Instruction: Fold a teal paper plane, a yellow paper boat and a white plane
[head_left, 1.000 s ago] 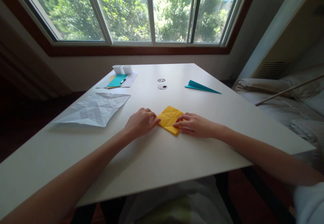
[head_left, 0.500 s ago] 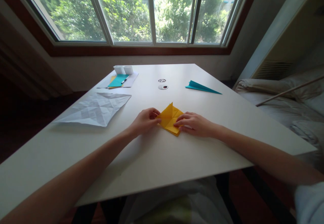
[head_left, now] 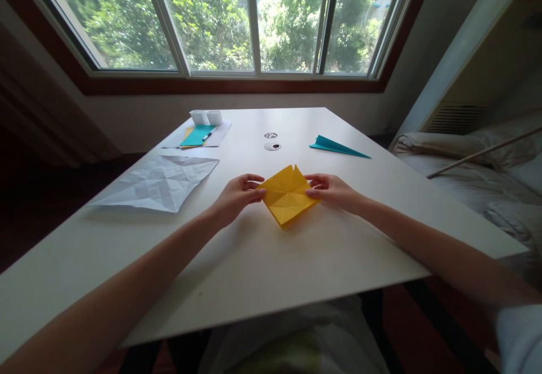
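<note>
A folded yellow sheet of paper [head_left: 288, 196] with crossing creases is held between both hands over the middle of the white table [head_left: 271, 284]. It is roughly diamond-shaped, with a small notch in its far edge. My left hand [head_left: 241, 194] pinches its left corner, thumb on top. On the opposite corner, my right hand [head_left: 332, 191] has its thumb over the paper, the other fingers behind. The underside of the paper is hidden.
Left lies a creased white sheet [head_left: 163, 185]. Behind it are two small white paper boxes [head_left: 206, 117], teal paper [head_left: 198, 135] and a pen [head_left: 207, 136]. Two round discs [head_left: 272, 146] lie at the centre back, a teal paper plane [head_left: 339, 146] to the right.
The yellow paper has been turned and opened flatter; its raised flap no longer stands up. My right hand has shifted from pressing on its face to gripping its right corner.
</note>
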### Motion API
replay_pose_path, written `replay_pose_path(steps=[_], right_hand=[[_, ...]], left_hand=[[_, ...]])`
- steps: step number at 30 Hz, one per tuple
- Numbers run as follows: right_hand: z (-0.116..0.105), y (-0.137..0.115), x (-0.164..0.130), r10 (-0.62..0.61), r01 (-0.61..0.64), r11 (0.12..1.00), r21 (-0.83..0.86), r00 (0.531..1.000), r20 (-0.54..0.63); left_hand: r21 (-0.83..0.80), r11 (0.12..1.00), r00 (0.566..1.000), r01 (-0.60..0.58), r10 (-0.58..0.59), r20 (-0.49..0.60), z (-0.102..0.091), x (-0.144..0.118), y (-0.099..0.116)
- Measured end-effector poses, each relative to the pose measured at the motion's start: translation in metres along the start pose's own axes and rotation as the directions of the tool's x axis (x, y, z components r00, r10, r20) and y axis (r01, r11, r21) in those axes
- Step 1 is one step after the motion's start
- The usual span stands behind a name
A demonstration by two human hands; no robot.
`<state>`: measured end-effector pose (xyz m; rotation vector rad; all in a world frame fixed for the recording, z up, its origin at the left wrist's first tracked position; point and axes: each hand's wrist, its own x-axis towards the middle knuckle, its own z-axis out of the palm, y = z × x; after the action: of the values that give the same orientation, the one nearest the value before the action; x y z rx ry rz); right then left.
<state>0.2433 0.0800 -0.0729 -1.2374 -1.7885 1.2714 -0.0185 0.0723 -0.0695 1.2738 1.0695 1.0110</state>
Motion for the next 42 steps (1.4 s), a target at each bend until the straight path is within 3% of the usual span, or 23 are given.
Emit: replay_pose_path(steps=[6,12,16,20,23,25,28,31,33,35,39,42], right_hand=[[-0.004,-0.007,-0.004,-0.05,0.055,0.997,-0.063,0.996,0.074],[-0.003,-0.012,-0.006,-0.022,-0.002,0.996,0.092,0.965,0.262],[-0.001,-0.016,-0.009,-0.049,-0.005,0.984,0.176,0.953,0.298],[-0.001,-0.014,-0.009,-0.023,-0.012,0.986,0.168,0.978,0.206],[-0.003,-0.012,-0.007,-0.162,0.159,0.985,0.068,0.986,0.037],[-0.005,-0.011,-0.007,-0.318,0.313,0.947,-0.068,0.946,-0.067],[-0.008,-0.011,-0.009,-0.55,0.475,0.798,-0.371,0.826,-0.125],[-0.012,-0.01,-0.01,-0.675,0.542,0.598,-0.59,0.738,-0.006],[-0.015,-0.009,-0.009,-0.678,0.574,0.514,-0.637,0.727,0.108],[-0.017,-0.008,-0.008,-0.64,0.609,0.463,-0.644,0.732,0.233],[-0.022,-0.007,-0.008,-0.491,0.653,0.445,-0.613,0.75,0.443],[-0.023,-0.006,-0.009,-0.416,0.636,0.483,-0.602,0.772,0.481]], left_hand=[[-0.134,0.99,0.999,-0.04,0.036,-0.028,0.004,-0.002,0.006],[-0.237,0.969,0.998,-0.069,0.067,-0.017,0.009,-0.004,0.01],[-0.22,0.971,0.996,-0.094,0.092,-0.02,0.009,-0.005,0.01],[-0.176,0.979,0.995,-0.099,0.096,-0.028,0.009,-0.005,0.008],[-0.065,0.984,0.985,-0.166,0.163,-0.053,0.007,-0.005,0.009],[0.072,0.971,0.971,-0.228,0.232,-0.058,0.005,-0.005,0.011],[0.368,0.846,0.915,-0.386,0.403,0.032,0.002,-0.008,0.017],[0.623,0.525,0.794,-0.58,0.537,0.286,-0.002,-0.011,0.022],[0.688,0.331,0.74,-0.646,0.492,0.459,-0.004,-0.012,0.022],[0.708,0.209,0.724,-0.674,0.378,0.578,-0.007,-0.011,0.02],[0.712,0.158,0.729,-0.684,0.184,0.66,-0.012,-0.009,0.016],[0.718,0.171,0.738,-0.674,0.142,0.659,-0.016,-0.008,0.016]])
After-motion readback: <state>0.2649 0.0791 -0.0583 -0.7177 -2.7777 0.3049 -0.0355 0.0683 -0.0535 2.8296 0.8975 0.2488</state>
